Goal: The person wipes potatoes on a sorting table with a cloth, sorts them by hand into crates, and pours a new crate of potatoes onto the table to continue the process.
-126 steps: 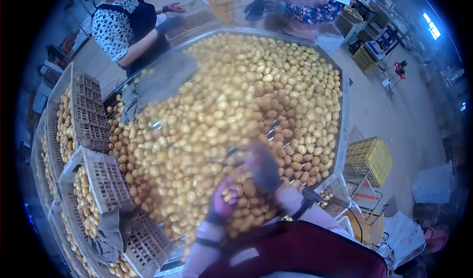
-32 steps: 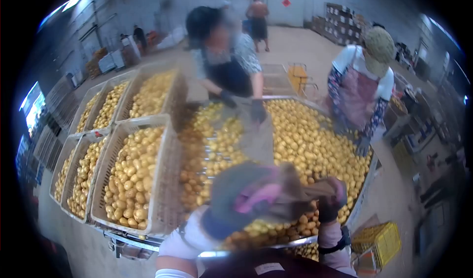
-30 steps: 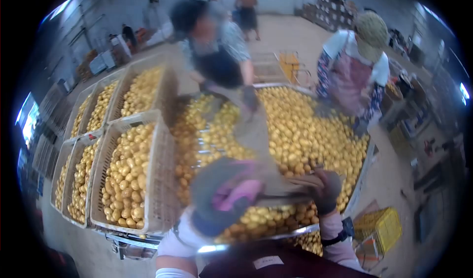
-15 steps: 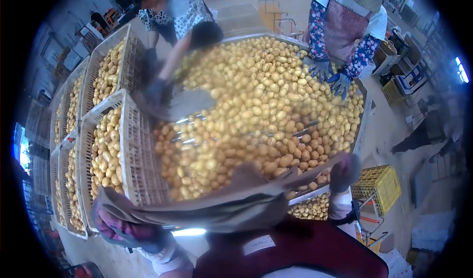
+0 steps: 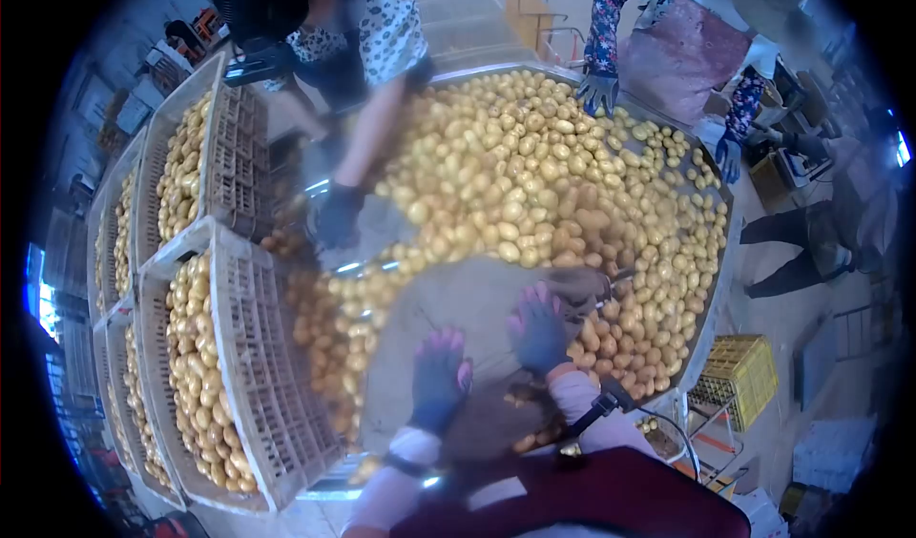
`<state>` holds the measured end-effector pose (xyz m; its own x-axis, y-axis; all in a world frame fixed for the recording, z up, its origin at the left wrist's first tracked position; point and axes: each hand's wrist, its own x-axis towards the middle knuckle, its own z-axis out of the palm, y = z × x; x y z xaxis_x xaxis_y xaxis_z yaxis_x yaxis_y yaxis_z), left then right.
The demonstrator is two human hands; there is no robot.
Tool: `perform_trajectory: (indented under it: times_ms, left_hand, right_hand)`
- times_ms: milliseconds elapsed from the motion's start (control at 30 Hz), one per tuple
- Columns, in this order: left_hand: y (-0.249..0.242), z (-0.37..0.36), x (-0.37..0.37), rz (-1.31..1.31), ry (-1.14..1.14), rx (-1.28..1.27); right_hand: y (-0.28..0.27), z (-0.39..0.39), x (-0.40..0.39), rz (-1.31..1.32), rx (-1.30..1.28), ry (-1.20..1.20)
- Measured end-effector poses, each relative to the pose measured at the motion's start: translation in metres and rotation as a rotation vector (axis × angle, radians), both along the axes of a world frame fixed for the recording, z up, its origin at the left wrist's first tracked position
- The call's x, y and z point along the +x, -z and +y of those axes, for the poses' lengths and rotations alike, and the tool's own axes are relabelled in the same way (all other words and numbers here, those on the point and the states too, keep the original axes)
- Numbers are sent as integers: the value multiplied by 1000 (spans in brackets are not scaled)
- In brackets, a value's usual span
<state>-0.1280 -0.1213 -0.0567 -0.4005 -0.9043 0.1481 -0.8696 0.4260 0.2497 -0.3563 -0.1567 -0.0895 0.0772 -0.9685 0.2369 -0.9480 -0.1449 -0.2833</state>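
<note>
A grey-brown cloth (image 5: 434, 295) lies spread over the near part of a large heap of potatoes (image 5: 520, 190). Both my hands wear dark gloves with pinkish fingertips. My left hand (image 5: 439, 381) rests on the cloth, its fingers stretched out. Flat on the cloth to its right, and a little farther away, is my right hand (image 5: 541, 333), fingers apart. The potatoes sit on a metal-edged sorting table (image 5: 727, 252). Brownish potatoes (image 5: 596, 338) show just beyond the cloth's right edge.
Tall plastic crates (image 5: 277, 347) full of potatoes line the left side. Across the table, a co-worker's gloved hand (image 5: 339, 216) is beside a grey sheet or scoop. Another co-worker's glove (image 5: 598, 92) touches the far edge. A yellow crate (image 5: 739, 376) stands at right.
The cloth, earlier held stretched between both my hands near my body, now lies on the potatoes. My hands have moved forward and opened on it. The right co-worker's hands have moved apart.
</note>
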Motion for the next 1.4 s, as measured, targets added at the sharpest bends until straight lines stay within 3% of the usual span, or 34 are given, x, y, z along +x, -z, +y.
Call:
perform_trajectory:
  times_ms: [67,133,167,267,333,400,467,500,533,567,667,700,733,800,833,900,967,1000,1100,1133,1167,1233,1267,1333,1400]
  left_hand:
    - [15,-19,-2,-68,9,9]
    - [56,-55,-2,-150,53,-87]
    - [38,-77,-20,-89,-22,79]
    - [57,-119,-46,30,14,-39]
    - [55,-132,-51,18,13,0]
    - [59,-119,-42,19,56,27]
    - [73,-74,-10,14,171,32]
    - [44,-54,-3,-40,205,166]
    - [2,-38,2,-90,234,299]
    - [-9,-21,5,-4,181,365]
    - [-16,-37,5,80,189,389]
    - [-13,-48,1,83,216,364]
    - [19,-66,-4,66,196,485]
    - [65,-120,-21,103,122,418]
    - [71,-140,-31,158,58,250]
    - [76,-182,-50,263,-67,-110]
    - [78,-210,-51,324,-92,110]
    - [38,-208,-52,103,-150,434]
    - [92,-147,-15,0,157,-92]
    - [96,-115,-2,-22,215,-60]
    - [83,-84,10,-55,249,14]
    - [1,-51,9,-77,278,436]
    - [-1,-44,5,-62,260,414]
    - [1,-37,-5,-34,220,371]
    - [34,-65,-32,-105,193,376]
  right_hand:
    - [22,-30,-2,76,-158,20]
    - [-3,-74,-4,-157,330,65]
    - [-2,-104,-11,-110,399,45]
    - [-12,-146,-24,-60,537,51]
    - [-17,-136,-14,-46,435,146]
    - [36,-109,-9,68,213,162]
    - [52,-53,-3,-8,73,22]
    - [-6,-19,0,-92,124,-138]
    - [-23,14,8,-107,222,-178]
    - [-33,26,9,-119,321,-226]
    - [-44,3,9,-124,421,-240]
    - [-22,-14,9,-47,400,-224]
    - [0,-40,10,26,380,-205]
    - [4,-103,12,38,116,-123]
    - [1,-137,10,22,242,-85]
    - [33,-175,2,32,66,-48]
    - [41,-182,6,54,39,7]
    - [41,-177,9,51,59,34]
    - [49,-128,9,254,-28,-81]
    - [56,-91,3,4,-5,-194]
    - [36,-52,-1,-46,167,-236]
    - [-30,2,-5,-100,360,-274]
    - [-44,10,-8,-106,379,-277]
    - [-20,-1,-18,-16,329,-235]
    - [-18,-30,-19,86,397,-202]
